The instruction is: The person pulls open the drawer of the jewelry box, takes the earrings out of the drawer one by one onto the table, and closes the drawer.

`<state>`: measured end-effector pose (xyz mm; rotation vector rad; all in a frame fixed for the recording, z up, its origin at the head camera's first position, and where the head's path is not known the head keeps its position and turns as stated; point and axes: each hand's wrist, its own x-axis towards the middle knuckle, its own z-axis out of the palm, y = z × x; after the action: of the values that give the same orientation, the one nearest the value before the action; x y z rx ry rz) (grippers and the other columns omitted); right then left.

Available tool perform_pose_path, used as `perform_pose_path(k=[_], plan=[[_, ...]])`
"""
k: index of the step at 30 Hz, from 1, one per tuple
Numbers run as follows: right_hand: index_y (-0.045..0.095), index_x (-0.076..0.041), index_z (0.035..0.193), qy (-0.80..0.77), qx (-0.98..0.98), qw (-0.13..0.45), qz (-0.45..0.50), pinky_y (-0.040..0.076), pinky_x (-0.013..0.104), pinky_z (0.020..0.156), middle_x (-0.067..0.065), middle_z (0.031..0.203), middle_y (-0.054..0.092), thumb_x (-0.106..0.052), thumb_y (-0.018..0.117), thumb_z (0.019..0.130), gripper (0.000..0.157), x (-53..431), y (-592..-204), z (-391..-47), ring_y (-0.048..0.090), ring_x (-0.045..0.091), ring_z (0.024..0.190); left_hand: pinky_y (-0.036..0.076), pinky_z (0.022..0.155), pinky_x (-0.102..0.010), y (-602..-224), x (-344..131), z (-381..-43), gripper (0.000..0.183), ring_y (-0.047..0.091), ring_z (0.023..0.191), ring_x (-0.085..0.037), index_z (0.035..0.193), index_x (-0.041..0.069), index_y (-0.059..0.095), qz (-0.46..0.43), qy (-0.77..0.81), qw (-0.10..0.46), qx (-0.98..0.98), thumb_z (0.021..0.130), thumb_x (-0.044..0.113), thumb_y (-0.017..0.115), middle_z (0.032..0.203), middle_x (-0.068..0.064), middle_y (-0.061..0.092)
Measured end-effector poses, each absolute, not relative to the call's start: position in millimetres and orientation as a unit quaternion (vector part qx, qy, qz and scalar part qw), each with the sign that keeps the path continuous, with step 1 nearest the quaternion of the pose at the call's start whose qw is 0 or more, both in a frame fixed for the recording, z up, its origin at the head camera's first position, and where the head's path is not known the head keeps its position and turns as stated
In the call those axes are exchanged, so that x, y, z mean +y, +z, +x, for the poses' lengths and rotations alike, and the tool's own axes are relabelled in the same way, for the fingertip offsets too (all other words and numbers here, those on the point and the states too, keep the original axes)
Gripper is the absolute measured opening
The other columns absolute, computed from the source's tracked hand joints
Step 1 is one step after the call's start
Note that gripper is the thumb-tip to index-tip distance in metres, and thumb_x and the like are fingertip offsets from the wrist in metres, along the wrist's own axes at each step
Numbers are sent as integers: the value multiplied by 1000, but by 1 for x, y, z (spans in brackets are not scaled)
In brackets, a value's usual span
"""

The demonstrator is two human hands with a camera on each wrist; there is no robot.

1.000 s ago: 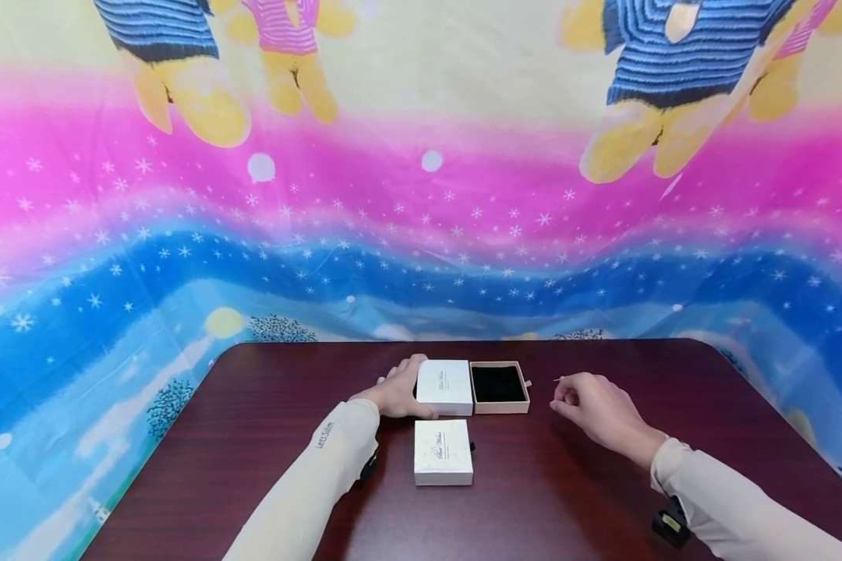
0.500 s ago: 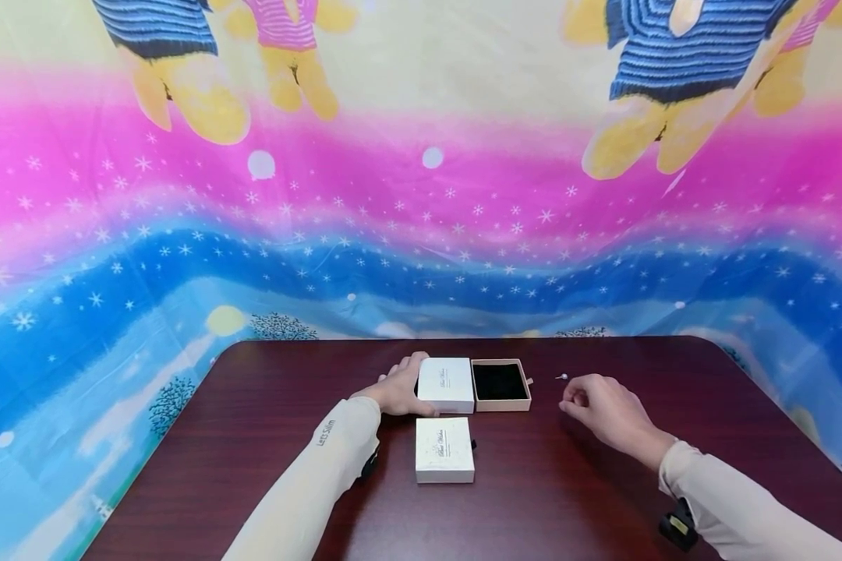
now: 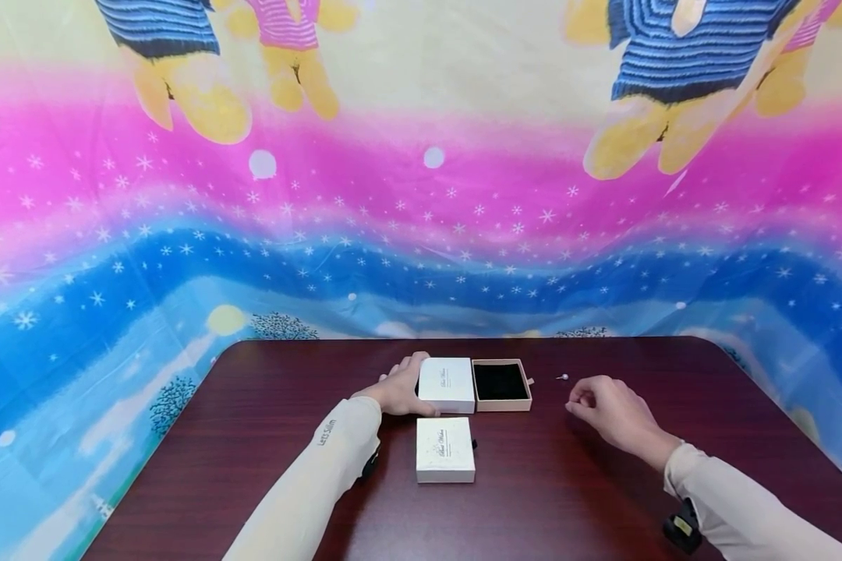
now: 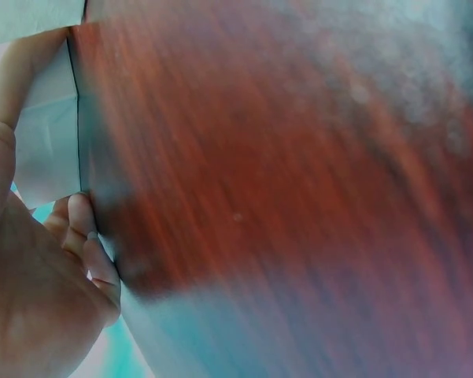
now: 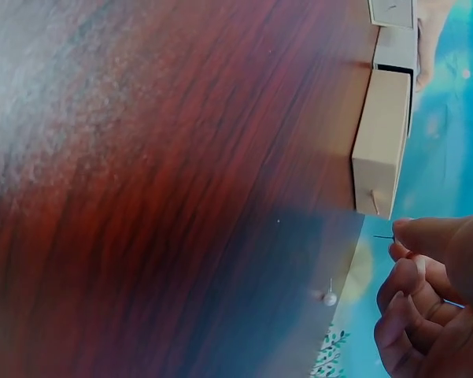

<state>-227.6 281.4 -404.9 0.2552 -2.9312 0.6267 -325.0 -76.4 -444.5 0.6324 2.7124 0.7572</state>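
My left hand [image 3: 396, 387] grips the white cardboard box sleeve [image 3: 445, 383], thumb on its near side and fingers behind. The open drawer [image 3: 503, 384], lined with a black pad, stands out at the sleeve's right. A pearl stud earring [image 3: 564, 377] lies on the table right of the drawer, seen also as a white pearl [image 5: 330, 298] in the right wrist view. Beside it my right hand [image 3: 612, 413] pinches another earring between thumb and forefinger. Only its thin post [image 5: 383, 236] shows; its head is hidden by the fingertips.
A second white box [image 3: 445, 450], closed, with a small dark pull tab at its right, sits just in front of the sleeve. Both stand on a dark red-brown table [image 3: 267, 483]. A printed cloth [image 3: 421, 195] hangs behind the table.
My right hand has drawn back a little to the right. The pearl earring, earlier at its fingertips, now lies apart from it on the table. My left hand and the boxes stay put.
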Motion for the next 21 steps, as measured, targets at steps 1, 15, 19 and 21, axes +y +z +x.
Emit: perform_pose_path(k=[1, 15, 19, 21], plan=[[72, -17, 85, 209, -972, 66, 84, 33, 29, 52, -5, 63, 51, -19, 74, 90, 6, 283, -405, -228, 44, 11, 57, 28, 112, -56, -444, -76, -325, 110, 41, 132, -30, 159, 11, 16, 217, 262, 127, 932, 78, 42, 84, 150, -13, 40], [75, -15, 88, 228, -969, 65, 69, 34, 28, 55, -5, 69, 56, -19, 74, 90, 5, 298, -409, -234, 46, 10, 61, 28, 111, -57, -453, -77, -331, 113, 40, 133, -31, 158, 13, 18, 218, 276, 120, 928, 74, 44, 87, 149, -13, 41], [76, -14, 89, 235, -968, 65, 66, 35, 28, 56, -5, 71, 58, -19, 73, 90, 6, 303, -410, -238, 47, 10, 63, 28, 111, -57, -451, -77, -330, 112, 40, 133, -31, 159, 13, 17, 218, 270, 123, 930, 75, 43, 86, 150, -13, 41], [76, -13, 89, 240, -967, 61, 63, 36, 29, 57, -4, 72, 60, -19, 73, 91, 7, 305, -410, -239, 48, 11, 65, 28, 111, -56, -449, -76, -328, 112, 40, 133, -31, 159, 13, 17, 218, 268, 124, 930, 76, 43, 85, 150, -13, 41]])
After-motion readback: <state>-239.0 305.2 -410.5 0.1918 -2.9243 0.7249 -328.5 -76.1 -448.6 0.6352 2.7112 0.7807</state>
